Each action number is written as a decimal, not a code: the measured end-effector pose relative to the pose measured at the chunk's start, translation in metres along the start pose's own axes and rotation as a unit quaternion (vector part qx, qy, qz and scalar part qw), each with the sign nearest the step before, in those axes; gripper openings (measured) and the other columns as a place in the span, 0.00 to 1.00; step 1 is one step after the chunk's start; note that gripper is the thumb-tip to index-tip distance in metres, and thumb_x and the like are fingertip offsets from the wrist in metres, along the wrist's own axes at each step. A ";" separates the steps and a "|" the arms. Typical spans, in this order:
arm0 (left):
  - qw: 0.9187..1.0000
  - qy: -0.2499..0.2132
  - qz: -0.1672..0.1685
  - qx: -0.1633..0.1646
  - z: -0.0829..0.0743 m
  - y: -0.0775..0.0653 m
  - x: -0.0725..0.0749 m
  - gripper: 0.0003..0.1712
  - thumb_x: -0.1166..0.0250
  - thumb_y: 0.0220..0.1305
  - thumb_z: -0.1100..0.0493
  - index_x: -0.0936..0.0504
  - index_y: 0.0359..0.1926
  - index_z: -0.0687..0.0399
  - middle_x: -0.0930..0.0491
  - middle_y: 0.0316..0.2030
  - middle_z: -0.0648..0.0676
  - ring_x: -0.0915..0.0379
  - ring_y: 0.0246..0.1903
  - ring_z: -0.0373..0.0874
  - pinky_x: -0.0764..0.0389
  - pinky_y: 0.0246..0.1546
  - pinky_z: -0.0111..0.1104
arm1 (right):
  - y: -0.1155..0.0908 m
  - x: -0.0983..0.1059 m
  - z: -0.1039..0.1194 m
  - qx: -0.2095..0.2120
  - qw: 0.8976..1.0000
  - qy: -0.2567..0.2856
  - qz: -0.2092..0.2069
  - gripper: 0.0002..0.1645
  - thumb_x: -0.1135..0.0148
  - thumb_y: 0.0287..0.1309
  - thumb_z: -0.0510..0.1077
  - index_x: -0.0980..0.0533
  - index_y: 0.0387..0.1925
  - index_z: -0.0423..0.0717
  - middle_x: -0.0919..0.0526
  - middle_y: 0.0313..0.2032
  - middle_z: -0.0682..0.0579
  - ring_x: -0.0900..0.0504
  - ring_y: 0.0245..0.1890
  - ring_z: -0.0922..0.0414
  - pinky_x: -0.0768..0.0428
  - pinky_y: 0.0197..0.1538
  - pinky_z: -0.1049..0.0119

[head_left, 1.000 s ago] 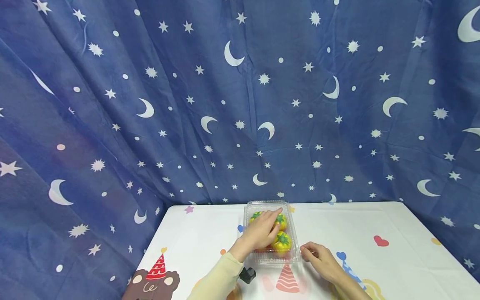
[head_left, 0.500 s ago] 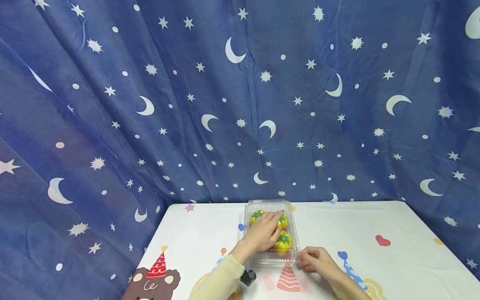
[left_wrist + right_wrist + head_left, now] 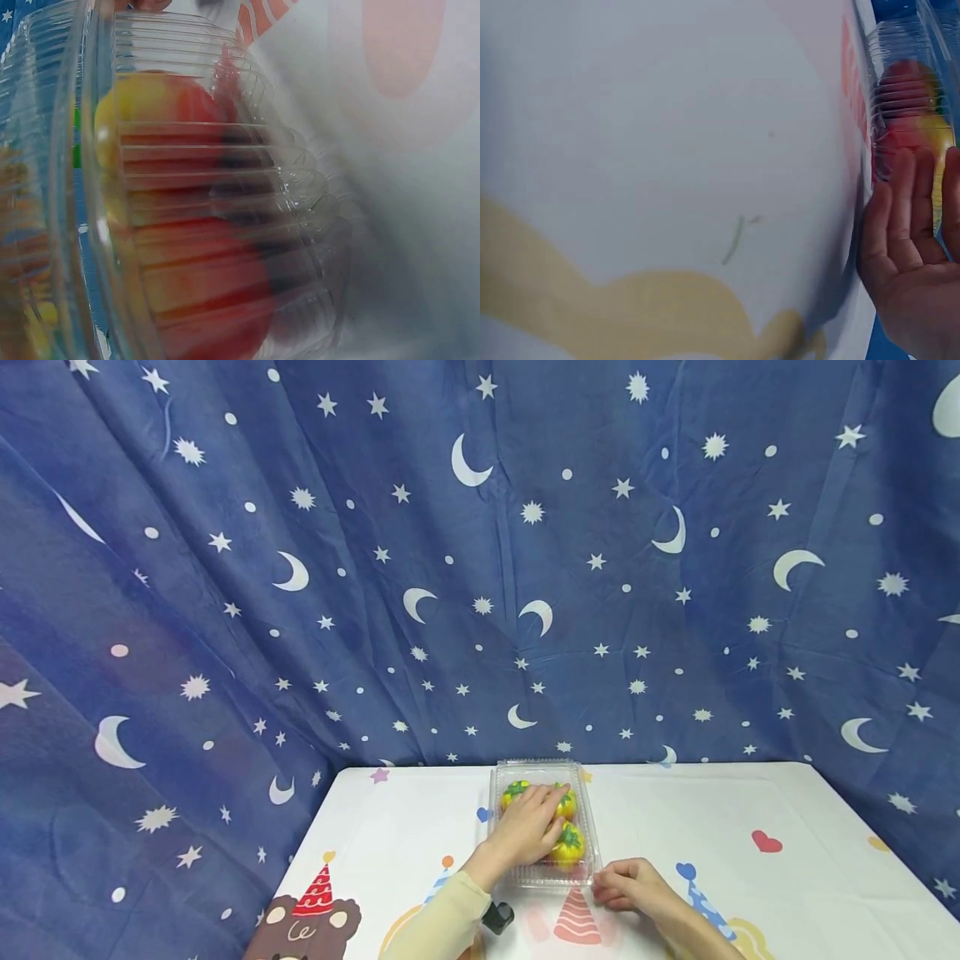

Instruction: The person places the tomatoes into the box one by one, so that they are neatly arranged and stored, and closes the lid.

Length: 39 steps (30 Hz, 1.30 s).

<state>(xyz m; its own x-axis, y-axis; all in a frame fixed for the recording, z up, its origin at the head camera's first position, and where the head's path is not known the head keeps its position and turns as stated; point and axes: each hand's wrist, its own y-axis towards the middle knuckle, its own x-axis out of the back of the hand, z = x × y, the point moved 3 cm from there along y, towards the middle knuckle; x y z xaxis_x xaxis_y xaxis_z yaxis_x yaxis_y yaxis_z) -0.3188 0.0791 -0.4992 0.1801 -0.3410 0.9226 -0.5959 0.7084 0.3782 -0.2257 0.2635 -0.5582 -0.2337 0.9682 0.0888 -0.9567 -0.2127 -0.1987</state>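
A clear plastic clamshell box sits lid down on the table, also filling much of the left wrist view. Through it I see several yellow-and-red pieces that look like fruit with green leafy tops. My left hand rests on top of the lid, fingers spread forward over the box. At the near right corner, my right hand touches the box's edge. In the right wrist view its fingers reach fairly straight against the box's side; the thumb's contact is hidden.
A white tablecloth with printed party figures covers the table. Behind it hangs a blue curtain with moons and stars. A small black object shows beside the left wrist.
My right hand has moved slightly left and down to the box's near right corner. The left hand has stayed on the lid; the view has shifted a little.
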 end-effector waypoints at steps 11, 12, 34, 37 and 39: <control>1.000 0.004 0.001 0.002 -0.001 -0.001 0.000 0.31 0.45 0.70 0.52 0.35 0.72 0.53 0.25 0.59 0.53 0.31 0.60 0.46 0.30 0.62 0.39 | -0.003 -0.004 0.003 -0.009 0.999 0.043 0.028 0.11 0.45 0.64 0.41 0.20 0.31 0.40 0.14 0.34 0.50 0.15 0.36 0.57 0.16 0.44 0.63; 1.000 0.004 0.002 0.002 -0.001 -0.001 0.000 0.31 0.45 0.70 0.52 0.35 0.72 0.54 0.25 0.59 0.53 0.31 0.60 0.46 0.30 0.63 0.39 | -0.002 -0.004 0.003 -0.011 0.998 0.049 0.029 0.10 0.45 0.64 0.41 0.20 0.31 0.41 0.14 0.34 0.51 0.15 0.36 0.57 0.16 0.43 0.63; 1.000 0.001 -0.004 -0.004 -0.003 -0.001 0.001 0.31 0.45 0.70 0.52 0.35 0.72 0.54 0.25 0.60 0.54 0.31 0.60 0.46 0.30 0.63 0.38 | 0.003 -0.005 -0.006 -0.003 0.992 0.108 0.057 0.11 0.48 0.64 0.39 0.20 0.32 0.46 0.14 0.34 0.54 0.16 0.37 0.60 0.17 0.42 0.68; 1.000 0.001 -0.005 -0.004 -0.002 -0.001 0.000 0.31 0.45 0.70 0.52 0.35 0.72 0.54 0.25 0.60 0.54 0.31 0.60 0.46 0.30 0.62 0.39 | 0.003 -0.003 -0.005 -0.012 0.993 0.102 0.054 0.11 0.48 0.65 0.39 0.20 0.34 0.44 0.14 0.35 0.52 0.15 0.37 0.59 0.17 0.42 0.67; 1.000 0.001 -0.006 -0.005 -0.002 -0.001 0.000 0.31 0.45 0.70 0.51 0.35 0.72 0.54 0.25 0.60 0.54 0.31 0.60 0.47 0.30 0.63 0.39 | 0.003 -0.003 -0.005 -0.022 0.994 0.096 0.051 0.11 0.48 0.65 0.40 0.19 0.35 0.43 0.13 0.36 0.51 0.15 0.37 0.58 0.17 0.42 0.66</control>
<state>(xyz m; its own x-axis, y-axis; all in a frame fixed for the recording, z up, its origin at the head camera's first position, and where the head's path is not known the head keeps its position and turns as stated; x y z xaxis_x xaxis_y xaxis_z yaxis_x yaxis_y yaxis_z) -0.3167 0.0800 -0.4994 0.1881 -0.3479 0.9185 -0.5865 0.7103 0.3892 -0.2266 0.2611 -0.5639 -0.2877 0.9500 -0.1212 -0.9202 -0.3093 -0.2398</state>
